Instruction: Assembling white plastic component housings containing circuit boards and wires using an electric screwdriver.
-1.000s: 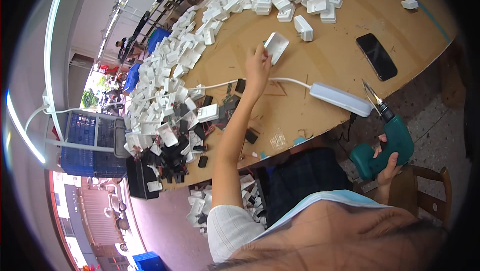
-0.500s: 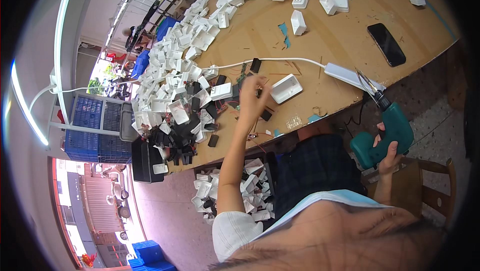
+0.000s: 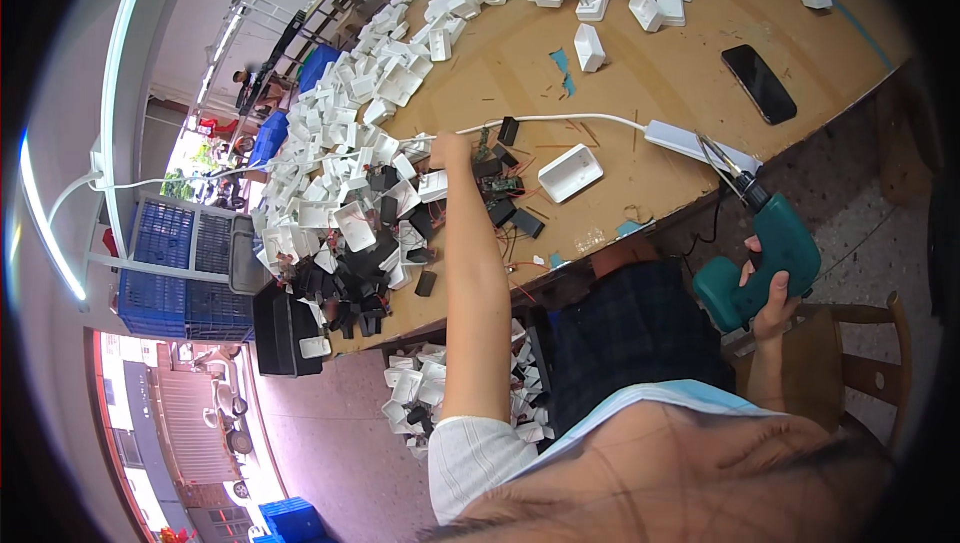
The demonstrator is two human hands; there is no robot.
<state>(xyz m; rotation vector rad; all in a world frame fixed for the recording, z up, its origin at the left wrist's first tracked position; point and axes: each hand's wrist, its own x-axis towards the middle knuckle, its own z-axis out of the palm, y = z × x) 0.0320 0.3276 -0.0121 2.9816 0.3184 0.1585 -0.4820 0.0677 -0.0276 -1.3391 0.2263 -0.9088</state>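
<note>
My left hand (image 3: 450, 151) reaches over the near edge of the pile of white plastic cases (image 3: 335, 148). Its fingers are blurred and partly hidden, so whether they hold anything cannot be made out. A white case (image 3: 433, 186) lies just below that hand, and small black boxes with wires and a circuit board (image 3: 512, 185) lie to its right. My right hand (image 3: 774, 305) is wrapped round the handle of a green pistol-shaped soldering gun (image 3: 768, 261). Its thin metal prongs point up and left across a white power strip (image 3: 700, 148). One open white case (image 3: 571, 174) sits on the table between both hands.
A black phone (image 3: 759, 84) lies on the brown table (image 3: 660, 73) at the right. A white cable (image 3: 590, 119) crosses the tabletop. Black boxes (image 3: 350, 293) heap at the left edge beside a black bin (image 3: 285, 328). Below the table, a crate holds white cases (image 3: 410, 383).
My left hand has moved left and away from me, off the black boxes and circuit board toward the white pile. The right hand still grips the soldering gun, nearly in place.
</note>
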